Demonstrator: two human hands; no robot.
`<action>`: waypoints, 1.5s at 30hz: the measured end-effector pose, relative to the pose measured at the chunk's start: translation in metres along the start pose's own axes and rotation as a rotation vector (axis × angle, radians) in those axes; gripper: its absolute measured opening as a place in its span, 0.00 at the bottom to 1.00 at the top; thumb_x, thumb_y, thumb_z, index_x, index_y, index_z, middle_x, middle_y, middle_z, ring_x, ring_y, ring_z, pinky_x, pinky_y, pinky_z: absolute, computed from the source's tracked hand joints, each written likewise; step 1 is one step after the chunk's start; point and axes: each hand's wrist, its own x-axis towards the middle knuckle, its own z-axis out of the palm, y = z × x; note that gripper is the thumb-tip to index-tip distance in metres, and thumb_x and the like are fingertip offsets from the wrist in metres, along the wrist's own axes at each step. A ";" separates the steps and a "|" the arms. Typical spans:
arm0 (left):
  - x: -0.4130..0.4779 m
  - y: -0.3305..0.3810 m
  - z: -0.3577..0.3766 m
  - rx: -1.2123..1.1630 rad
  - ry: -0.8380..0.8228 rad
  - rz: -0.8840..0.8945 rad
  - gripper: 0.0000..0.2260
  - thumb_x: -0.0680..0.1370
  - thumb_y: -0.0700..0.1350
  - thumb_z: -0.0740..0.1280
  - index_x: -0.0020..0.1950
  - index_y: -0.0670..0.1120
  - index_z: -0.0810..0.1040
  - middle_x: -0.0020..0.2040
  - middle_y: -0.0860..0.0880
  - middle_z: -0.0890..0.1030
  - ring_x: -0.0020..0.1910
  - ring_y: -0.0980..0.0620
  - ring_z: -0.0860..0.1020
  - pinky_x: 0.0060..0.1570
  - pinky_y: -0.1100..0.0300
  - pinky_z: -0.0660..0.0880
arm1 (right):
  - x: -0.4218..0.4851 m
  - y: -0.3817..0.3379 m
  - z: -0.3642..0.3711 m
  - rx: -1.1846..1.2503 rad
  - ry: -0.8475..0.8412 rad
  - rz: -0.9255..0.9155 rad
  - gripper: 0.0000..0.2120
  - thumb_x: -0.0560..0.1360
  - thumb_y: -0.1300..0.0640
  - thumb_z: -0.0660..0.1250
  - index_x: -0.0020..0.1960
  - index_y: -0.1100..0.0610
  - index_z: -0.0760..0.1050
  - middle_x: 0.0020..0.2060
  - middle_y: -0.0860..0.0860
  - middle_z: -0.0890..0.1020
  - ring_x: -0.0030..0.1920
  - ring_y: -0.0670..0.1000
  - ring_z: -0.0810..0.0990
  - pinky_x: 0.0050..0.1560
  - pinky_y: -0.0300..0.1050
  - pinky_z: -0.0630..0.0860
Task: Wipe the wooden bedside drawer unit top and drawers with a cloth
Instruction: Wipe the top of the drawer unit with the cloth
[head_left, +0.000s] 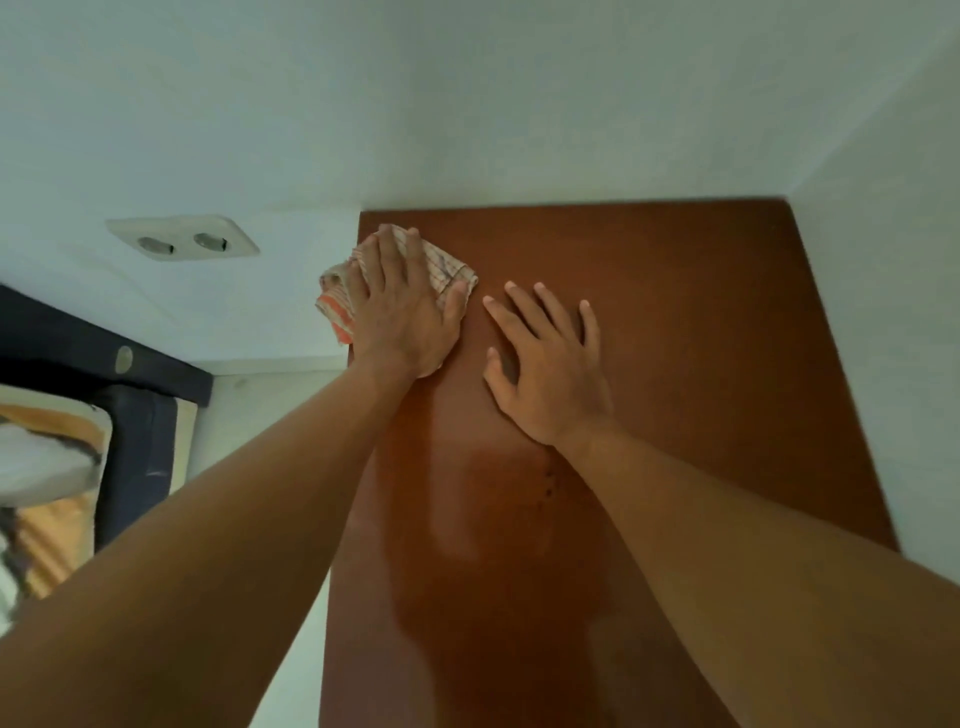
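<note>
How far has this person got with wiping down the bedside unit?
Early on, it seems. A shinier patch on the near part of the wooden top may be already wiped. Right now the left hand presses the cloth flat at the far left corner, while the right hand rests flat beside it. The drawers are out of view; they probably remain.

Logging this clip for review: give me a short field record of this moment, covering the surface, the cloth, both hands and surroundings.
surface: wooden drawer unit top, set in a wall corner; drawers out of view
cloth: checked cloth with orange edge, bunched at the top's far left corner
left hand: flat on the cloth, fingers straight, pressing it down
right hand: flat on bare wood beside the cloth, holding nothing
nearby: double wall socket; bed to the left
</note>
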 end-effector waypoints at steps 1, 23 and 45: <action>-0.008 0.000 0.001 0.002 0.003 0.012 0.38 0.81 0.65 0.46 0.83 0.42 0.49 0.83 0.37 0.49 0.82 0.38 0.47 0.78 0.39 0.45 | 0.000 0.000 0.001 -0.002 -0.001 0.000 0.27 0.80 0.42 0.56 0.79 0.44 0.64 0.80 0.46 0.64 0.81 0.52 0.57 0.78 0.67 0.52; -0.242 -0.026 0.010 -0.056 -0.072 0.070 0.33 0.83 0.58 0.46 0.83 0.40 0.46 0.83 0.39 0.46 0.82 0.40 0.43 0.79 0.43 0.42 | -0.158 -0.040 -0.013 -0.050 0.034 -0.120 0.24 0.81 0.55 0.59 0.77 0.53 0.69 0.76 0.52 0.72 0.78 0.56 0.66 0.78 0.69 0.44; -0.464 -0.059 -0.011 -0.095 -0.280 0.187 0.28 0.86 0.42 0.51 0.82 0.38 0.43 0.83 0.40 0.43 0.82 0.41 0.42 0.78 0.46 0.42 | -0.223 -0.109 -0.057 -0.310 -0.484 0.097 0.29 0.84 0.46 0.54 0.82 0.54 0.56 0.82 0.50 0.60 0.82 0.57 0.53 0.79 0.69 0.43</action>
